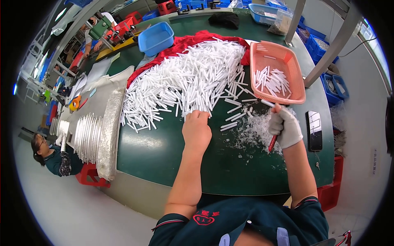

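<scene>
A broad heap of short white plastic tubes [193,76] is spread over a red cloth [205,37]. At the heap's near edge my bare left hand [197,131] is closed, fingers curled down among the tubes; its fingertips and anything in them are hidden. My right hand [284,126], in a pale glove, pinches a white tube [267,103] between thumb and forefinger. The same hand grips a red-handled tool [272,143], its working end hidden. Beneath it lie clear plastic trimmings [256,129]. Just beyond, a salmon-coloured basket [298,69] holds several tubes.
On the green table [164,160], a phone [314,131] lies at the right. A metal post [328,51] rises behind the basket. A blue tray [156,39] stands far left. Long bundled rods [88,137] lie left, near a seated person [55,156].
</scene>
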`<move>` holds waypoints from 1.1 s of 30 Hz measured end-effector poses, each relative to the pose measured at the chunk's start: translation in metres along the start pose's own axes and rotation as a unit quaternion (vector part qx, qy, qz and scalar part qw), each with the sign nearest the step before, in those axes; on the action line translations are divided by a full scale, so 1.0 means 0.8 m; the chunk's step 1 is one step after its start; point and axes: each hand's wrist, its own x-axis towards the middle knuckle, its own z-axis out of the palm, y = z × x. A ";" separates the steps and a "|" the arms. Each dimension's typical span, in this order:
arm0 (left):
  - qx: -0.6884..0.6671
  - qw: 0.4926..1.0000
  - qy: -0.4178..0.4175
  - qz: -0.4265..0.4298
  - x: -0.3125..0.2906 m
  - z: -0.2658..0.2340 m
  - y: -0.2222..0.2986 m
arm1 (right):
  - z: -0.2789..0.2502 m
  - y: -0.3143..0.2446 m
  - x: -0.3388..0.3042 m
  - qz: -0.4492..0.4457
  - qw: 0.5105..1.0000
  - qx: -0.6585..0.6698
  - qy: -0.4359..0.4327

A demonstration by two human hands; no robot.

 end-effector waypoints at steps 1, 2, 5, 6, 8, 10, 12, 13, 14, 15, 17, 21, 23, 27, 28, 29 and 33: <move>0.004 1.000 -0.012 0.003 -0.001 0.000 0.002 | -0.001 -0.008 0.010 -0.018 0.999 0.031 -0.011; 0.005 1.000 -0.012 0.003 -0.001 0.000 0.003 | -0.006 -0.017 0.021 -0.036 0.997 0.063 -0.020; 0.015 1.000 -0.024 0.000 0.000 0.001 0.008 | -0.010 -0.034 0.042 -0.036 0.990 0.116 -0.076; -0.003 1.000 -0.026 0.003 0.001 0.004 0.009 | -0.004 -0.027 0.038 -0.031 0.990 0.116 -0.074; -0.025 0.999 -0.032 0.006 -0.001 0.007 0.016 | 0.010 -0.008 0.020 -0.036 0.997 0.052 -0.051; -0.104 0.990 -0.089 0.026 -0.002 0.000 0.029 | 0.019 0.009 -0.003 -0.012 0.997 -0.051 -0.056; -0.094 0.989 -0.109 0.045 -0.005 0.001 0.033 | 0.016 0.032 -0.011 -0.006 0.990 -0.124 -0.065; -0.079 0.988 -0.118 0.062 -0.007 0.003 0.033 | 0.015 0.041 -0.015 -0.010 0.987 -0.148 -0.059; -0.063 0.987 -0.127 0.080 -0.009 0.004 0.034 | 0.014 0.050 -0.020 -0.013 0.984 -0.172 -0.053; -0.064 0.986 -0.131 0.085 -0.008 0.005 0.036 | 0.011 0.058 -0.023 -0.027 0.977 -0.203 -0.055; -0.006 0.984 -0.150 0.095 -0.009 0.003 0.042 | 0.009 0.069 -0.028 -0.020 0.978 -0.205 -0.035; 0.043 0.975 -0.186 0.111 -0.013 0.000 0.050 | 0.010 0.083 -0.030 -0.063 0.955 -0.287 -0.032; 0.029 0.974 -0.192 0.113 -0.015 -0.003 0.053 | 0.012 0.080 -0.034 -0.061 0.956 -0.284 -0.034; -0.018 0.980 -0.156 0.122 -0.013 0.000 0.052 | 0.001 0.078 -0.026 -0.053 0.961 -0.267 -0.044; -0.060 0.980 -0.156 0.109 -0.012 0.000 0.052 | 0.001 0.077 -0.026 -0.055 0.963 -0.261 -0.041; -0.102 0.978 -0.156 0.094 -0.012 -0.001 0.052 | 0.002 0.075 -0.028 -0.045 0.964 -0.258 -0.034; -0.290 0.933 -0.210 -0.021 -0.008 -0.016 0.062 | 0.001 0.073 -0.027 -0.043 0.958 -0.282 -0.016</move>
